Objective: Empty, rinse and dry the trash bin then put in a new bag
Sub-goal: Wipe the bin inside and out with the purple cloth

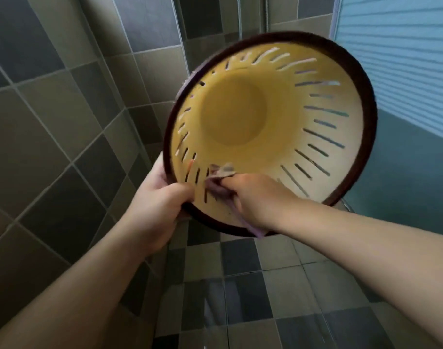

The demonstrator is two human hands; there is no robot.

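A round yellow trash bin [235, 114] with a dark brown rim and slotted walls is held up in the air, its open mouth tipped toward me. Nothing lies inside it. My left hand [157, 205] grips the rim at its lower left edge. My right hand [255, 195] reaches inside the mouth and presses a crumpled purple-grey cloth [219, 181] against the lower inner wall near the slots. A tail of the cloth hangs below my right wrist.
Grey and beige tiled walls [64, 109] close in on the left and behind the bin. A frosted blue glass panel [404, 59] stands at the right. The tiled floor [253, 298] below looks wet and reflective.
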